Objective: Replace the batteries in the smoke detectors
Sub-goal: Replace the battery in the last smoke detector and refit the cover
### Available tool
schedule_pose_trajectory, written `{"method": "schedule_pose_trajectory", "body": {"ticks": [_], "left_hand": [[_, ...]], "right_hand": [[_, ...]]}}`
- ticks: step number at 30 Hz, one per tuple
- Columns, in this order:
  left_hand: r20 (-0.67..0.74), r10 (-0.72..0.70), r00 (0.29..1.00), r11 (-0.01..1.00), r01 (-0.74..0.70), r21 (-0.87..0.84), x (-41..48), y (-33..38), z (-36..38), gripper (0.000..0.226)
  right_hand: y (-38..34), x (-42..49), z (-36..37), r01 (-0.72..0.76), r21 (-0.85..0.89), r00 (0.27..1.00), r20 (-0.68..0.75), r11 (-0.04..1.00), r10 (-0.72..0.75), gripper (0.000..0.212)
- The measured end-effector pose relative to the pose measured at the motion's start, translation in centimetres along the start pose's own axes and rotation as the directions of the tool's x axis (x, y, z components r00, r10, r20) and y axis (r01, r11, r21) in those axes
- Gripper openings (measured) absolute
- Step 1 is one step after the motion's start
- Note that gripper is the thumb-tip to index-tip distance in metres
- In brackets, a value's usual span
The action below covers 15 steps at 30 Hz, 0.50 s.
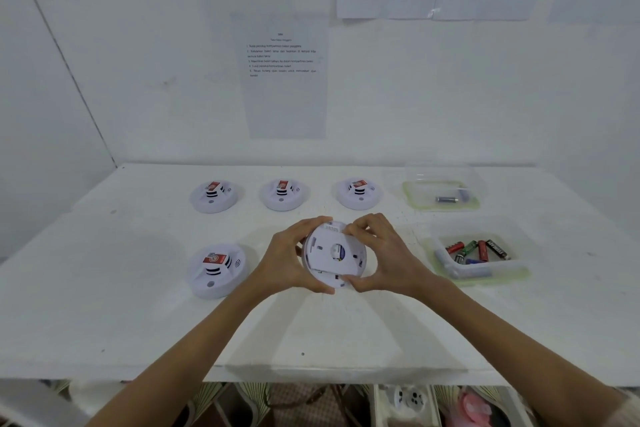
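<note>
I hold a round white smoke detector above the middle of the white table, its back side turned up toward me. My left hand grips its left rim. My right hand grips the right rim, fingers curled over the top edge. The back cover sits slightly askew on the body, and a battery shows through a small central opening. Several other detectors lie face up: three in a back row and one at front left.
A clear tray at right holds several used batteries. Behind it, another clear tray holds two batteries. Instruction sheets hang on the wall behind the table. The table's front edge runs just below my forearms.
</note>
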<state>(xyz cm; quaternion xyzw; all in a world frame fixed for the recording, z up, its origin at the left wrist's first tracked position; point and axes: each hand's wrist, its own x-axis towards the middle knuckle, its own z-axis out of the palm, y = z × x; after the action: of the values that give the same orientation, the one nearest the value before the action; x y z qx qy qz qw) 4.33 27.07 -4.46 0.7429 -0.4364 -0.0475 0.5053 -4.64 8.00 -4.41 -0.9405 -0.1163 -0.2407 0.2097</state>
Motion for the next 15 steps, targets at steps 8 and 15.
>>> {"method": "schedule_pose_trajectory", "body": {"ticks": [8, 15], "left_hand": [[-0.028, 0.036, 0.999, 0.999, -0.036, 0.001, 0.35, 0.71, 0.26, 0.093], [-0.057, 0.035, 0.998, 0.999, -0.035, -0.01, 0.37, 0.84, 0.36, 0.093]], "right_hand": [[0.38, 0.1, -0.18, 0.056, -0.035, 0.995, -0.086, 0.998, -0.059, 0.07], [0.19, 0.51, 0.15, 0.067, -0.001, 0.981, -0.181, 0.998, -0.066, 0.063]]}}
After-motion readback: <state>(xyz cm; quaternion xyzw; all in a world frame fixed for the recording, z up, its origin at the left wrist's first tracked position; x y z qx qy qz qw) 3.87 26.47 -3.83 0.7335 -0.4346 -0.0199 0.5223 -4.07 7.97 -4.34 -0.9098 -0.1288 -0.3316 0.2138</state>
